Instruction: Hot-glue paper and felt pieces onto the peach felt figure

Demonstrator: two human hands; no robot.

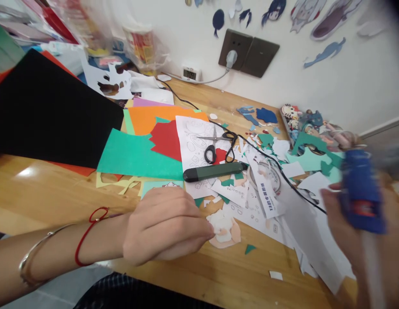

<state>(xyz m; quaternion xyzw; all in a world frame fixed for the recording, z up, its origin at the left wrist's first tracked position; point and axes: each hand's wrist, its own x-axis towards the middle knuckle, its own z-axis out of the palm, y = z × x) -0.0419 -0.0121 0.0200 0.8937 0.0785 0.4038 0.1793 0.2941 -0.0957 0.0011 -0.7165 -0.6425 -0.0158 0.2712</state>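
Note:
My left hand (165, 225) rests low on the wooden desk (57, 193), its fingers curled and pinched on the edge of a small peach and white paper cut-out (225, 231). At the right edge my right hand (341, 223) is wrapped round a blue glue gun (360, 191), which is blurred by motion and held above the paper scraps. A black cord (283, 171) runs from it across the desk towards the wall socket (233, 49).
Black scissors (218, 143) and a dark green pen-shaped tool (214, 171) lie on a printed sheet. Black (47, 107), green (135, 156), red and orange paper sheets cover the left. White and teal scraps (302, 163) litter the right. A small digital clock (190, 74) stands by the wall.

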